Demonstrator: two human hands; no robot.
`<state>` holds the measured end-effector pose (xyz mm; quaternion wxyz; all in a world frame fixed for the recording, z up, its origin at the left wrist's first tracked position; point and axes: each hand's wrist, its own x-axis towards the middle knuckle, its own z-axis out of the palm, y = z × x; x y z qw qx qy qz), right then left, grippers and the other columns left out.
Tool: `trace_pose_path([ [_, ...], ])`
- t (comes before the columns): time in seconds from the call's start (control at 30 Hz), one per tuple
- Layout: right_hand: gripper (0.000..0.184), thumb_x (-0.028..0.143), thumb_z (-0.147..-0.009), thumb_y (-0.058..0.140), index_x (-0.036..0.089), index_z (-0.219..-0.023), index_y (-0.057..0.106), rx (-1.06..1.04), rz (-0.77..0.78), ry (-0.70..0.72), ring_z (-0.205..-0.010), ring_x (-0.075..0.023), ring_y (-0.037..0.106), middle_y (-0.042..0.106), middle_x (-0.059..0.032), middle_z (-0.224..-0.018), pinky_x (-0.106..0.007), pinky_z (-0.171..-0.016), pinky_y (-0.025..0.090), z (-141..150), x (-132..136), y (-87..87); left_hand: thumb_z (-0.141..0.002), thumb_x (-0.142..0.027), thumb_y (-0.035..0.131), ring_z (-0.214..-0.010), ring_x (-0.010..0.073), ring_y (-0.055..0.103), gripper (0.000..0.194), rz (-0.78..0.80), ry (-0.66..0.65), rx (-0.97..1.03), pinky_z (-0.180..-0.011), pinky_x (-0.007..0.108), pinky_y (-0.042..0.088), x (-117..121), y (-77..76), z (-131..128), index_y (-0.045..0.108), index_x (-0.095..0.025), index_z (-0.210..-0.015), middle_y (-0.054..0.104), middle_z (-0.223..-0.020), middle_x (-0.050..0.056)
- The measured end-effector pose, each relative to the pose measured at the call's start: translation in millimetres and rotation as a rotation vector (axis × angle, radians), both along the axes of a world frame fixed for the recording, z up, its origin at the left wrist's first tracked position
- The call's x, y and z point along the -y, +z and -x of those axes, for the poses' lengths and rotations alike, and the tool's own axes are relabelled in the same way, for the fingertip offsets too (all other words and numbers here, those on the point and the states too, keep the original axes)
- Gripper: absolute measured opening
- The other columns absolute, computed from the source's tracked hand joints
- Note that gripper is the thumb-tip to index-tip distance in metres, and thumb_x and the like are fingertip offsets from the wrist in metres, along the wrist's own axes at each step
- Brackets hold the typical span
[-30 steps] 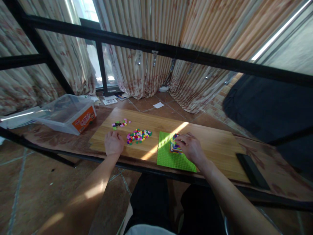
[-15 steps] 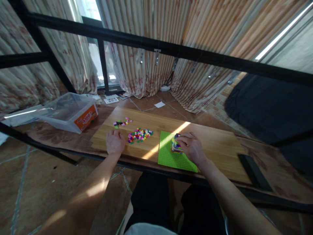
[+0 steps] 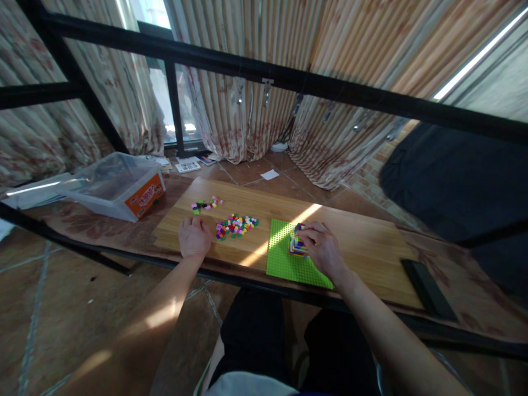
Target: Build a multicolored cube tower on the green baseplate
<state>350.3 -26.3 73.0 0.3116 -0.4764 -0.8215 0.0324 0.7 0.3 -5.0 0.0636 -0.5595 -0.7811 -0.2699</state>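
Observation:
On the right, a green studded baseplate (image 3: 284,264) carries a square, layered stack of colourful toy bricks (image 3: 295,247). My right hand (image 3: 324,247) leans over that stack, thumb and fingers pinched together at its top on what looks like a small toy brick, mostly hidden by the fingers. To the left, my left hand (image 3: 194,237) rests on the wooden board (image 3: 371,242) with its fingers curled under; whatever it may hold is out of sight. Just right of it lies a pile of small loose toy bricks (image 3: 237,225). A smaller scatter of bricks (image 3: 208,204) lies beyond.
A clear plastic bin (image 3: 111,187) with an orange label stands at the far left. A black flat object (image 3: 429,289) lies at the board's right end. One dark metal bar (image 3: 264,77) crosses beyond the table, with curtains (image 3: 247,121) behind it.
Almost nothing differs. My right hand stays pinched over the brick stack and my left hand keeps its place; the view has shifted very slightly.

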Motion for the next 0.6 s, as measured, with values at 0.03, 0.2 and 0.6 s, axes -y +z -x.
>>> trace_pose_path([
  [0.03,0.026,0.026,-0.093,0.052,0.025,-0.081,0.075,-0.001,0.000,-0.005,-0.092,-0.0224,0.057,0.067,-0.0059,-0.093,-0.040,-0.083,0.048,0.5,0.1,-0.2,-0.085,-0.021,0.042,-0.099,0.0302,0.055,0.027,0.001,0.000,-0.004,-0.089,0.041,0.042,0.1,0.3,-0.2,0.066,-0.014,-0.096,0.062,-0.098,0.015],
  [0.2,0.025,0.026,-0.093,0.053,0.023,-0.081,0.074,-0.036,-0.015,-0.047,-0.090,-0.0219,0.057,0.066,-0.0065,-0.092,-0.039,-0.082,0.047,2.7,1.9,-2.4,-0.085,-0.021,0.041,-0.099,0.0303,0.054,0.028,0.003,-0.014,-0.010,-0.090,0.041,0.042,0.8,1.7,-0.4,0.066,-0.013,-0.097,0.062,-0.099,0.016],
  [0.6,0.018,0.025,-0.089,0.059,0.026,-0.083,0.076,-0.163,-0.067,-0.107,-0.092,-0.0229,0.057,0.065,-0.0067,-0.094,-0.041,-0.083,0.049,0.9,7.4,-12.1,-0.085,-0.021,0.042,-0.098,0.0301,0.054,0.026,-0.008,-0.011,-0.002,-0.089,0.041,0.042,1.7,2.0,-0.4,0.065,-0.015,-0.094,0.062,-0.098,0.015],
])
